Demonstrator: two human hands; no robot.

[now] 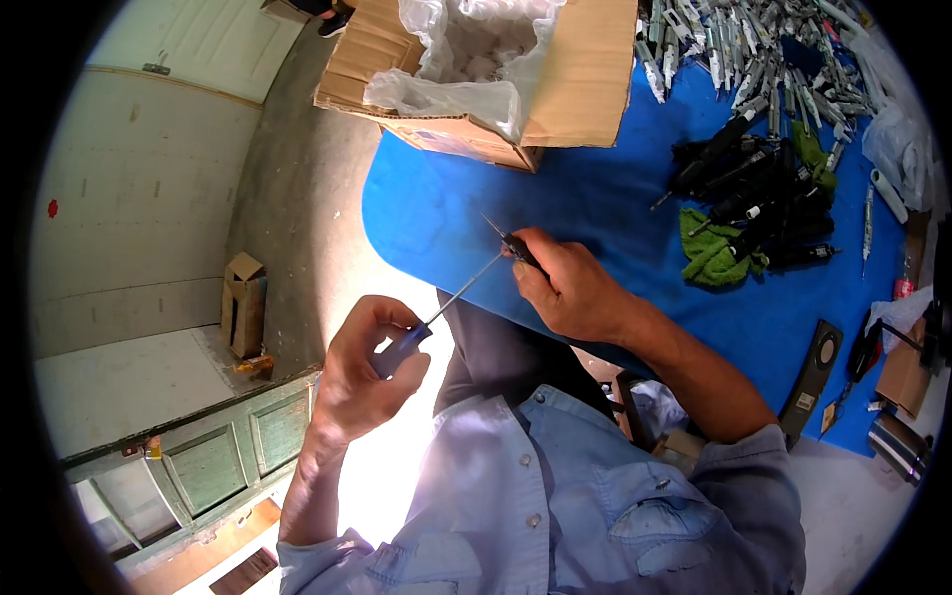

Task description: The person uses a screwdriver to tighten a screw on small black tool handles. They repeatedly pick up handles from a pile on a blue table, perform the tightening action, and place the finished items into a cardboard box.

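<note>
My left hand is closed round the blue handle of a screwdriver, whose thin metal shaft slants up to the right. The screwdriver's tip meets, or nearly meets, a small black pen-like tool with a thin pointed end. That tool is pinched between the thumb and fingers of my right hand, which hides its rear part. Both hands are held near the front edge of the blue-covered table, the left one out beyond it.
At the back stands an open cardboard box lined with clear plastic. Several black pen-like tools lie to the right by a green cloth. Behind them is a pile of silver-grey pen-like parts. A dark flat tool rests near the right edge.
</note>
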